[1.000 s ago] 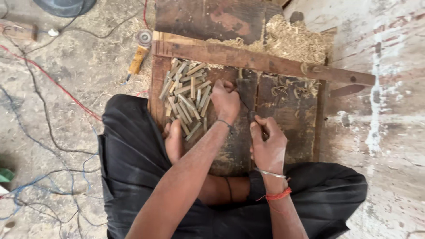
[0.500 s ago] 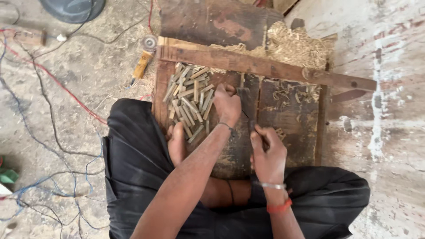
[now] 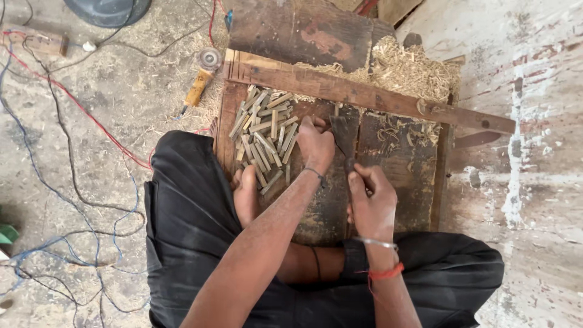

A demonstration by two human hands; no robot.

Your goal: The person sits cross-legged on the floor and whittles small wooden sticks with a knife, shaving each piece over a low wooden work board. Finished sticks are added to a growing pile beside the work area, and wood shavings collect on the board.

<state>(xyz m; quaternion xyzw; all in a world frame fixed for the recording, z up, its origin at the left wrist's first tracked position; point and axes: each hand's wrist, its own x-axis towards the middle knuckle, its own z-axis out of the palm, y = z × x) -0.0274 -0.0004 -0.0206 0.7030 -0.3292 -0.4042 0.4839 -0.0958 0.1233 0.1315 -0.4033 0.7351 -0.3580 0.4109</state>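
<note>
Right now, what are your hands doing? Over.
Left hand pressed on the wooden board, beside the pile of small wood sticks. Right hand in a closed grip on a dark blade tool. Shavings piled behind.

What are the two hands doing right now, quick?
Left hand: closed, pressing down beside the pile of small wood pieces; what it grips is hidden.
Right hand: closed on the handle of a flat blade.

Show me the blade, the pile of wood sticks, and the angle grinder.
Blade [image 3: 345,132], head view, on its flat dark face.
Wood sticks [image 3: 265,136], head view, middle of the pile.
Angle grinder [image 3: 201,83], head view, on its yellow-orange body.
</note>
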